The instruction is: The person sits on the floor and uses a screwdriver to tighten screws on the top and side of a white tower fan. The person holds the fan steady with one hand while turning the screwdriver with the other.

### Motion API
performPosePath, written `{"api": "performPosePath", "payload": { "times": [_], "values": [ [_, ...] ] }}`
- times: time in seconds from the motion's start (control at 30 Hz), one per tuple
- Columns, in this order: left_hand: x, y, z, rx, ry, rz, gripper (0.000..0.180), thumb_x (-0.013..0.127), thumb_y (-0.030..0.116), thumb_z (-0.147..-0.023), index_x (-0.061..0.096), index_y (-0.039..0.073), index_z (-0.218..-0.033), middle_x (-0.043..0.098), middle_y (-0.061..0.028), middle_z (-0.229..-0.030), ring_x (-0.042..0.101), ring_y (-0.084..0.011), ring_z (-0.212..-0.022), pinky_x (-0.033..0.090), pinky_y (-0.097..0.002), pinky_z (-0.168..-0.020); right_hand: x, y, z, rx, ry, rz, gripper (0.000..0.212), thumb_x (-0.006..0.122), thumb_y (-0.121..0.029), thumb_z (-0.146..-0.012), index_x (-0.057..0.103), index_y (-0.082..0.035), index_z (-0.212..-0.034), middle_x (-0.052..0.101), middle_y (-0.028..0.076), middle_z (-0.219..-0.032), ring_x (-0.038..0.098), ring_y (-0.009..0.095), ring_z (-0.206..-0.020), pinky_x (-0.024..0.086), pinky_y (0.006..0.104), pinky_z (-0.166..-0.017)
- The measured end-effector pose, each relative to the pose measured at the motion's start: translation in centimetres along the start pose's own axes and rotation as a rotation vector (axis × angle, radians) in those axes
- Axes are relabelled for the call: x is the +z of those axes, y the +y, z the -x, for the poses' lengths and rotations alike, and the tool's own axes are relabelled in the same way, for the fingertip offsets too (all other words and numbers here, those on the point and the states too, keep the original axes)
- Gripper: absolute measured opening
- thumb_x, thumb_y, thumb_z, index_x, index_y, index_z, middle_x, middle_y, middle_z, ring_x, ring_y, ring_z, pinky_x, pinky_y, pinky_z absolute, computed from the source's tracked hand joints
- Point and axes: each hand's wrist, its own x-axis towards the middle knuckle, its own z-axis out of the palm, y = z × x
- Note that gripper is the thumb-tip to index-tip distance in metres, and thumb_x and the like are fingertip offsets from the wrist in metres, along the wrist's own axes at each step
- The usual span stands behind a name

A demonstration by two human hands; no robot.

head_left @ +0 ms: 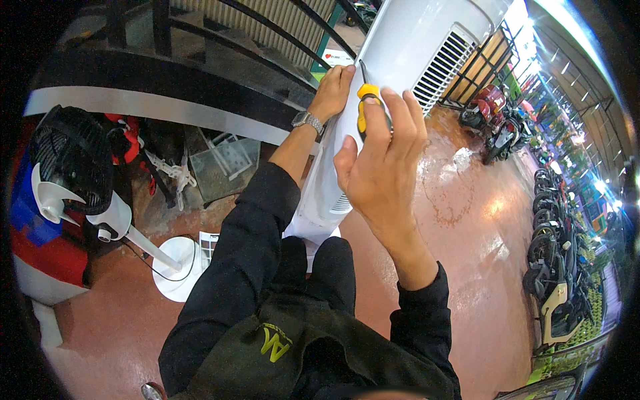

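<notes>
My right hand [387,157] is raised over a tall white floor-standing appliance with vents [393,50]. It loosely holds a yellow and black screwdriver [366,93], the handle under the index finger and the thumb standing apart from it. The screwdriver's shaft points at the white casing; whether its tip sits on a screw is too small to tell. My left hand [331,93], with a metal watch [308,122] on the wrist, lies against the casing's left edge beside the shaft. Its fingertips are partly hidden, and no held object shows there.
A white pedestal fan [177,267] with a black cage stands at the left. Behind it are a clear plastic bin [227,167] and a staircase with a black railing [267,30]. Several motorcycles [553,260] line the right side, beyond the shiny reddish floor [467,267].
</notes>
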Motion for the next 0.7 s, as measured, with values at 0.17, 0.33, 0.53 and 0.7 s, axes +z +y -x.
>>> {"api": "performPosePath", "payload": {
  "times": [0.17,0.33,0.53,0.7],
  "values": [
    [0.4,-0.6,0.3,0.18,0.077,0.019,0.051,0.042,0.043,-0.108,0.063,-0.003,-0.105,0.064,-0.0286,-0.103,0.06,-0.0454,-0.102,0.046,-0.0513,-0.09,0.6,0.4,-0.2,-0.105,-0.061,-0.1,0.037,0.071,0.0,-0.085,0.061,-0.002,-0.121,0.058,0.019,-0.114,0.061,0.04,-0.098,0.052,0.042,-0.087],
    [0.0,-1.1,-0.2,0.044,0.023,0.02,0.052,0.042,0.043,-0.108,0.064,-0.004,-0.104,0.064,-0.029,-0.102,0.06,-0.0457,-0.1,0.047,-0.0506,-0.089,0.8,0.5,0.0,0.015,-0.006,-0.022,0.039,0.08,-0.011,-0.082,0.06,-0.005,-0.115,0.058,0.017,-0.11,0.058,0.036,-0.088,0.05,0.0457,-0.081],
    [0.3,1.2,1.9,0.289,0.149,-0.137,0.053,0.042,0.045,-0.108,0.064,-0.004,-0.106,0.064,-0.0282,-0.101,0.061,-0.0444,-0.1,0.047,-0.0501,-0.089,1.2,1.0,-0.2,-0.114,0.039,-0.075,0.041,0.075,-0.012,-0.081,0.062,-0.007,-0.119,0.058,0.017,-0.114,0.06,0.035,-0.095,0.052,0.0446,-0.084],
    [-0.3,0.8,-0.1,-0.008,0.017,-0.048,0.054,0.042,0.045,-0.108,0.064,-0.004,-0.107,0.065,-0.0269,-0.102,0.061,-0.0442,-0.101,0.047,-0.0502,-0.09,1.5,1.1,0.6,0.007,0.02,0.021,0.036,0.076,-0.013,-0.08,0.066,-0.01,-0.114,0.059,0.018,-0.113,0.06,0.033,-0.094,0.053,0.0412,-0.078]
  ]
}}
